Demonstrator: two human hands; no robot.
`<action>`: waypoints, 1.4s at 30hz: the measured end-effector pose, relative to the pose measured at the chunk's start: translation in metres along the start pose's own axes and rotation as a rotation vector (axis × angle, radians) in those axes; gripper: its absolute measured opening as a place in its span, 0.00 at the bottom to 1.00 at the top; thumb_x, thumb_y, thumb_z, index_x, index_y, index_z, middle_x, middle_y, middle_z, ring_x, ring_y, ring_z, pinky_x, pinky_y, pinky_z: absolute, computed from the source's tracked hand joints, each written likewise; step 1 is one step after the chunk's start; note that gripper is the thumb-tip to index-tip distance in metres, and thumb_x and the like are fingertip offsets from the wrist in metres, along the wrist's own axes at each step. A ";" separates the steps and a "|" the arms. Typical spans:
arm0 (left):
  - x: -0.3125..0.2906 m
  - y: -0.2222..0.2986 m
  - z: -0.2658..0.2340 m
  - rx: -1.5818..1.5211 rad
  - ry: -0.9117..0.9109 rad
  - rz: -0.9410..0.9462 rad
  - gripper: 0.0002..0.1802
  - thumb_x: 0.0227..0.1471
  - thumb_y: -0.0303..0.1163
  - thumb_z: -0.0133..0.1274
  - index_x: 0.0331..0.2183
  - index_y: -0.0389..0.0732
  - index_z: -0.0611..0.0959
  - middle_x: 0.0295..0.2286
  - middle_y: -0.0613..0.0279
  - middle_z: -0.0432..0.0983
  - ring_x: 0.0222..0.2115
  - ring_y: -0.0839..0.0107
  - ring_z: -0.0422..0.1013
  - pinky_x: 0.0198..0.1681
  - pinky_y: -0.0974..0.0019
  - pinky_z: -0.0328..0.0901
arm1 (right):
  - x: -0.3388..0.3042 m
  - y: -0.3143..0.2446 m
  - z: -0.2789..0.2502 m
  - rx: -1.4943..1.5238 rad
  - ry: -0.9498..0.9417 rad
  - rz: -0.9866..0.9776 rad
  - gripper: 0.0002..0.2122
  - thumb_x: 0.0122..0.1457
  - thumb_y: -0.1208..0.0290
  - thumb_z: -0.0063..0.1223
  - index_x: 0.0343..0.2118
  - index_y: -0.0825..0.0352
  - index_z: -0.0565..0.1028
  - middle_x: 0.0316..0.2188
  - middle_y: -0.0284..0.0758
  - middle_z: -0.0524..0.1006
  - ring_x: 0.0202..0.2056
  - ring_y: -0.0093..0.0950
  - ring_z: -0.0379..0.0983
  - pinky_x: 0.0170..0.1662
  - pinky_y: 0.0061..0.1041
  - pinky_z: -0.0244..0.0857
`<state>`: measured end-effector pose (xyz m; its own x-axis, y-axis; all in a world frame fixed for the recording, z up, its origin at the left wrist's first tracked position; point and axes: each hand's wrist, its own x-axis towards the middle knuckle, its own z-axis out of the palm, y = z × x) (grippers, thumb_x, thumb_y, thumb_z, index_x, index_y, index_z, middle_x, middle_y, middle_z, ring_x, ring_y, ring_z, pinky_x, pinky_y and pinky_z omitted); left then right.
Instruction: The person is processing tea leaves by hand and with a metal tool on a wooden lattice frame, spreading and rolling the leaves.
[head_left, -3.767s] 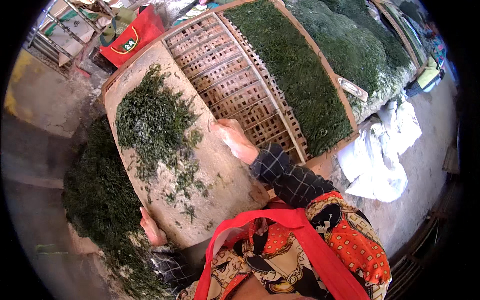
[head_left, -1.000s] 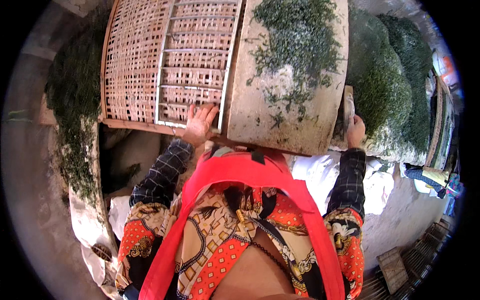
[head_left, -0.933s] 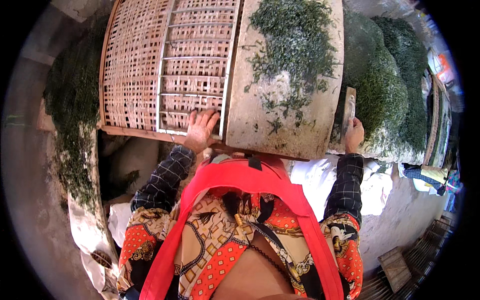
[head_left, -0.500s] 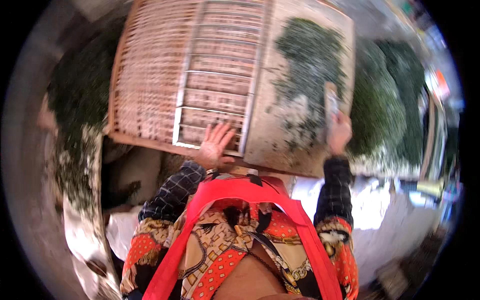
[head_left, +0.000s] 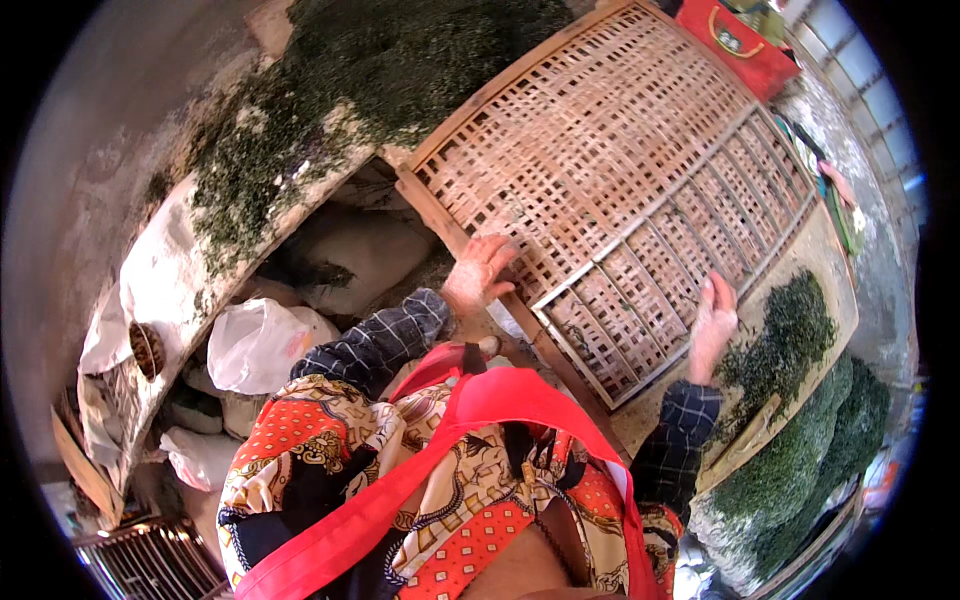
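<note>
A woven lattice screen (head_left: 590, 130) in a wooden frame lies in front of me, with a ladder-like metal rack (head_left: 625, 345) along its right part. At the screen's near left edge my left hand (head_left: 480, 275) lies over the wooden frame, fingers stretched onto the lattice. My right hand (head_left: 712, 330) is above the rack's right side, thumb and fingers drawn together; what they hold, if anything, is too small to make out. Chopped dark green leaves (head_left: 785, 335) are heaped on the pale board (head_left: 840, 265) right of the rack. A flat wooden stick (head_left: 742, 440) lies beside them.
A large dark green leaf heap (head_left: 420, 60) lies beyond the screen's left side. Another green heap (head_left: 790, 500) sits right of the board. White plastic bags (head_left: 262, 345) are at lower left. A red bag (head_left: 735, 50) stands beyond the screen's far corner.
My view has turned left, so the screen appears rotated. The right hand has let go of the wooden stick and moved over the rack. The left hand stays at the near edge.
</note>
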<state>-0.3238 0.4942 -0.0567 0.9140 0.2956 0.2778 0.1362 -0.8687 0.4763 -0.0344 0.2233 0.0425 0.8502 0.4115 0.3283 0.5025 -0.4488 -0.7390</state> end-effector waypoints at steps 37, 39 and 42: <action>0.270 -0.348 -0.118 0.376 -0.035 -0.130 0.41 0.42 0.43 0.64 0.55 0.43 0.65 0.54 0.50 0.58 0.53 0.47 0.56 0.52 0.43 0.56 | 0.184 -0.075 0.323 -0.676 0.135 -0.295 0.22 0.57 0.67 0.52 0.54 0.66 0.63 0.58 0.39 0.61 0.61 0.38 0.53 0.63 0.42 0.42; 0.307 -0.375 -0.105 0.548 -0.044 -0.180 0.49 0.38 0.44 0.66 0.59 0.47 0.59 0.58 0.51 0.52 0.57 0.45 0.50 0.51 0.34 0.54 | 0.183 -0.074 0.323 -0.686 0.128 -0.262 0.21 0.57 0.67 0.52 0.53 0.66 0.64 0.58 0.39 0.61 0.61 0.38 0.53 0.63 0.42 0.42; 0.354 -0.425 -0.105 0.529 -0.117 -0.385 0.49 0.36 0.40 0.66 0.57 0.52 0.59 0.58 0.51 0.49 0.58 0.43 0.47 0.46 0.28 0.56 | 0.186 -0.082 0.327 -0.675 0.120 -0.234 0.20 0.57 0.67 0.52 0.52 0.66 0.65 0.58 0.38 0.62 0.61 0.36 0.53 0.63 0.41 0.43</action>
<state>-0.0982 1.0095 -0.0732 0.7938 0.6048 0.0636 0.6034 -0.7963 0.0412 0.0309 0.5958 -0.0278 0.7002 0.4841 0.5247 0.6277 -0.7676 -0.1295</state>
